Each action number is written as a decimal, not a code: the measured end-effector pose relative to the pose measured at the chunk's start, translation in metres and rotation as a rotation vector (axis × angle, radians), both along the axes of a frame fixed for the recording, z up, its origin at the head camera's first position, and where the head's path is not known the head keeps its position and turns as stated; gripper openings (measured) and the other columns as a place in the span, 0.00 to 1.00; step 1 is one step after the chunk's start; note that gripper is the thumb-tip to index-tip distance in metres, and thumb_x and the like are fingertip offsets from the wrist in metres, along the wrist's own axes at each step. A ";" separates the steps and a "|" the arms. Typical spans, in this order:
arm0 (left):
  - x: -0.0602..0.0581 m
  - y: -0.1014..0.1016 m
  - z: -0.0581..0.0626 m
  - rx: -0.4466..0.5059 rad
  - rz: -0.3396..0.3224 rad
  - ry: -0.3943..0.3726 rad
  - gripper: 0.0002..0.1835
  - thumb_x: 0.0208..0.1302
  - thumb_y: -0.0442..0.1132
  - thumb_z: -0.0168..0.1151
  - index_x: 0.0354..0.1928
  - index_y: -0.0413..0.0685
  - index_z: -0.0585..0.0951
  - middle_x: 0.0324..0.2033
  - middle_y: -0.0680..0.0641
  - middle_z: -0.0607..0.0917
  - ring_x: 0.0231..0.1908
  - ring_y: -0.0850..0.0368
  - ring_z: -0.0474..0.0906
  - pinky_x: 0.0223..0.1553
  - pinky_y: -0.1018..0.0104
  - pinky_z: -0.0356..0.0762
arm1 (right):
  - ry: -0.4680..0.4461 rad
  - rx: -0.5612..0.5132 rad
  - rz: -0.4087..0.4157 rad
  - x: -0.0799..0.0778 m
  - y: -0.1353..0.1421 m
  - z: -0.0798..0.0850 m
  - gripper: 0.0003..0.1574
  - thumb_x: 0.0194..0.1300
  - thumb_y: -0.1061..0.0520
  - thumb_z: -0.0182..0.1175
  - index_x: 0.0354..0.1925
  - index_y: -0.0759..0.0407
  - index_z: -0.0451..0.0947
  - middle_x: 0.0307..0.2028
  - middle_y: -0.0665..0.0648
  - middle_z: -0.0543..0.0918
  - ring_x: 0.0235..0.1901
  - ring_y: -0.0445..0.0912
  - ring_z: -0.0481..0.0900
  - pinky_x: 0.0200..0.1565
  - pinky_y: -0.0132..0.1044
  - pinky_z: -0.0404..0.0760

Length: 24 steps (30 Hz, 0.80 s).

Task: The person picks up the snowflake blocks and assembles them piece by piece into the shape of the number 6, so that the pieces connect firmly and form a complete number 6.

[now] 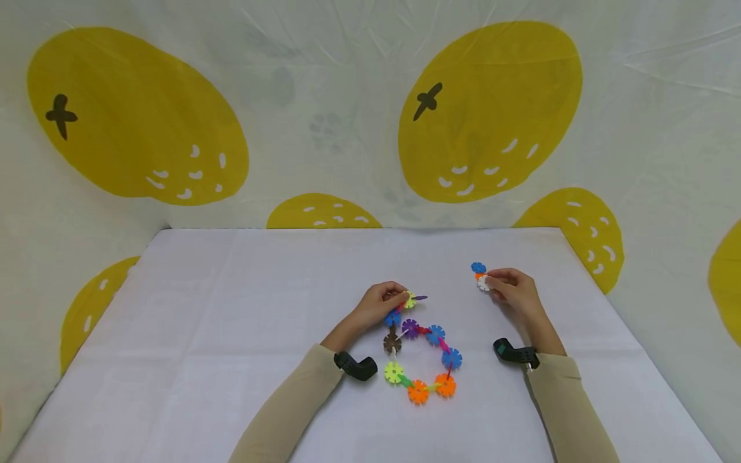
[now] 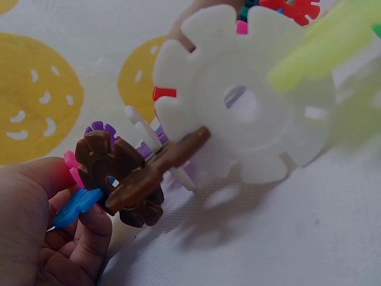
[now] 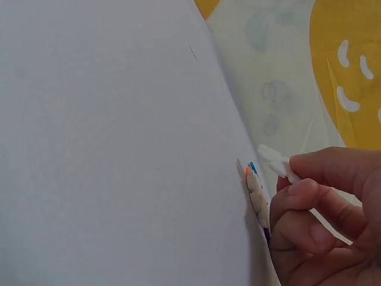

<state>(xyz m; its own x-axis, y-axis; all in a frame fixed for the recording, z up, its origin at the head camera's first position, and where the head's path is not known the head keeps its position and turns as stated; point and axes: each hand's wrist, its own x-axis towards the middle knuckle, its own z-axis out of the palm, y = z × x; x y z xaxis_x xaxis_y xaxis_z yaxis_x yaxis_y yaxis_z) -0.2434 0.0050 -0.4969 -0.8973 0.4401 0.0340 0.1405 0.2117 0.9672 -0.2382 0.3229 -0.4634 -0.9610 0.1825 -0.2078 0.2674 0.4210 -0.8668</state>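
Note:
Colourful notched plastic discs, slotted together, form a ring-like chain on the table, with an orange disc (image 1: pixel 418 391) at its near side. My left hand (image 1: pixel 382 303) pinches the chain's far end near a yellow-green disc (image 1: pixel 410 299), from which a purple disc (image 1: pixel 421 298) sticks out. In the left wrist view, a blue disc (image 2: pixel 76 207) and a brown disc (image 2: pixel 101 164) sit by the fingers, and a white disc (image 2: pixel 202 119) looms close. My right hand (image 1: pixel 515 292) pinches a white disc (image 3: pixel 275 162) between thumb and fingers, beside a blue disc (image 1: pixel 478 267) and an orange disc (image 1: pixel 478 276).
A white cloth covers the table (image 1: pixel 231 308). Behind it hangs a pale curtain (image 1: pixel 324 96) with big yellow fruit prints. In the right wrist view, a few small discs (image 3: pixel 257 199) lie on the cloth beside my right hand, seen nearly edge-on.

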 end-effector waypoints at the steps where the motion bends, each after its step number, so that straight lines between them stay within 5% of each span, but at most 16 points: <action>1: 0.000 0.000 0.000 -0.001 0.000 0.002 0.13 0.69 0.41 0.59 0.46 0.38 0.83 0.30 0.50 0.82 0.26 0.65 0.71 0.31 0.73 0.70 | 0.010 0.004 0.023 0.001 -0.002 0.001 0.31 0.70 0.46 0.58 0.62 0.66 0.69 0.43 0.51 0.77 0.32 0.38 0.75 0.37 0.24 0.77; 12: -0.001 0.000 -0.002 -0.025 0.007 -0.013 0.13 0.70 0.42 0.60 0.46 0.40 0.83 0.30 0.53 0.81 0.27 0.64 0.71 0.31 0.73 0.69 | 0.070 -0.021 0.175 0.005 -0.023 0.007 0.27 0.70 0.51 0.60 0.56 0.71 0.72 0.38 0.54 0.78 0.28 0.38 0.78 0.34 0.26 0.79; 24: -0.001 0.000 0.001 -0.020 0.000 -0.013 0.13 0.70 0.42 0.60 0.46 0.39 0.83 0.29 0.52 0.81 0.27 0.64 0.71 0.31 0.73 0.69 | 0.060 -0.178 0.329 0.006 -0.052 0.004 0.25 0.68 0.57 0.61 0.54 0.75 0.73 0.34 0.53 0.84 0.26 0.41 0.81 0.34 0.30 0.82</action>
